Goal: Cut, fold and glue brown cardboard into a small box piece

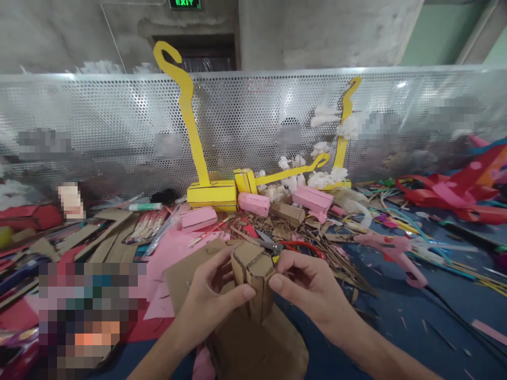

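Between my hands stands a folded cardboard box point(259, 287) with an angular top and visible seams. My left hand point(216, 287) is closed around its left side, thumb pressed on the front face. On the other side my right hand point(303, 282) pinches the upper right edge between thumb and fingers. Beneath the box lies a larger rounded cardboard piece point(261, 351); whether the two are joined I cannot tell. Scissors with red handles point(303, 245) lie just behind the box. A flat cardboard sheet point(178, 279) sits behind my left hand.
A pink glue gun point(396, 250) with a black cord lies at right. Yellow hook-topped stands point(194, 137), pink boxes point(312, 199) and cardboard scraps point(348, 258) fill the back. A perforated metal panel point(245, 111) closes off the far side. Red paper shapes point(455, 190) are at far right.
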Available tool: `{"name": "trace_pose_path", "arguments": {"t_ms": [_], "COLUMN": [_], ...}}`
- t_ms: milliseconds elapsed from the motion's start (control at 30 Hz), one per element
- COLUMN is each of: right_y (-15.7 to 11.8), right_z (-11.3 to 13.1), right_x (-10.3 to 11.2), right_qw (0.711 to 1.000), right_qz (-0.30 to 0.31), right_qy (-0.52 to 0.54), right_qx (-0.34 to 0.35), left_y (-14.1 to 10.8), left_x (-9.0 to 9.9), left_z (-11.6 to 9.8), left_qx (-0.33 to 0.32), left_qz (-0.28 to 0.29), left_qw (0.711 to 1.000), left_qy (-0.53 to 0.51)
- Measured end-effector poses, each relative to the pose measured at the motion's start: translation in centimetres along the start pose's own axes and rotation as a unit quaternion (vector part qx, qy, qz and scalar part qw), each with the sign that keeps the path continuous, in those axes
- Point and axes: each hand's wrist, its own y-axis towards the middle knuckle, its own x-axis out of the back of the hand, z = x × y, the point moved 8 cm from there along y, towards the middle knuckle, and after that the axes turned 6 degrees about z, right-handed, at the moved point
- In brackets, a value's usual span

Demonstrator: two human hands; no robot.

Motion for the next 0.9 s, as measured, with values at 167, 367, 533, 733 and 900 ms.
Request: {"name": "trace_pose_path", "arguments": {"t_ms": [167, 367, 533, 733, 900], "right_y": [0.0, 0.1, 0.5, 0.7, 0.4], "right_z": [0.5, -0.4, -0.8, -1.7, -1.5], "right_x": [-0.2, 0.0, 1.3, 0.8, -0.6], "right_qw": [1.000, 1.000, 0.997, 0.996, 0.997], "right_qz": [0.006, 0.000, -0.045, -0.010, 0.019], "right_qy": [-0.004, -0.015, -0.054, -0.069, -0.080], "right_qx": [0.002, -0.004, -0.012, -0.048, -0.010], "left_y": [-0.3, 0.0, 0.1, -0.2, 0.0], "left_x": [0.0, 0.1, 1.7, 3.2, 3.0], "left_z": [-0.9, -0.6, 1.2, 3.2, 2.6], "left_qx": [-0.021, 0.004, 0.077, 0.158, 0.143], "left_qz": [0.001, -0.015, -0.122, -0.175, -0.177], "left_qw": [0.999, 1.000, 0.985, 0.939, 0.934], "left_qy": [0.026, 0.020, -0.100, -0.251, -0.276]}}
